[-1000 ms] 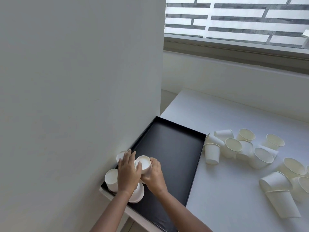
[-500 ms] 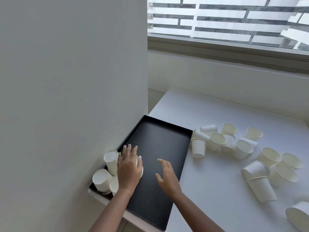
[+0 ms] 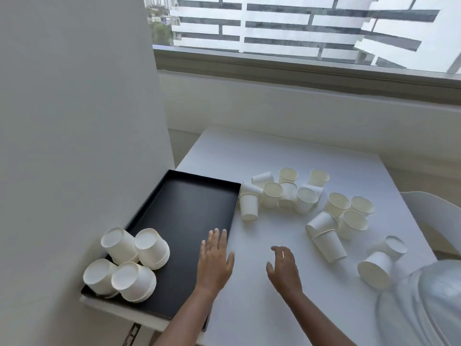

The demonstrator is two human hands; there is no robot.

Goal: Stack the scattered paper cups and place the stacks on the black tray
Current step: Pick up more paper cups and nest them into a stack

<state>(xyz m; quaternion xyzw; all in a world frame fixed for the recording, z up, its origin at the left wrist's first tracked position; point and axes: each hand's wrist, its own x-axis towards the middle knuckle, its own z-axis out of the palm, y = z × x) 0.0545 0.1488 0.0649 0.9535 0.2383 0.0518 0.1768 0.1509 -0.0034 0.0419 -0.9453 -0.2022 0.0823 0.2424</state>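
- Paper cups (image 3: 306,203), plain white, scattered over the centre and right of the frame on the white table (image 3: 274,156); some upright, some tipped on their sides, many touching a neighbour.
- One cluster just right of the black tray's (image 3: 189,203) upper right corner, its nearest cup standing bottom-up just beside the rim.
- A second cluster further right, and two more cups on their sides at the lower right.
- Four short stacks (image 3: 127,263), bottoms up, packed together and touching in the tray's lower left corner, at the lower left of the frame.
- Tray long and shallow, set along the grey wall (image 3: 74,121) that fills the left of the frame.
- Left hand (image 3: 215,260) at lower centre, flat with fingers straight and spread, over the tray's right edge; holding nothing.
- Right hand (image 3: 283,267) just right of it, over the table, fingers loosely bent, holding nothing; contact with the surface impossible to tell.
- Window (image 3: 299,28) across the top, a pale building (image 3: 274,23) with dark bands beyond it.
- Part of a white chair (image 3: 429,211) at the right edge.
- Pale blurred cloth (image 3: 424,308) at the lower right corner.
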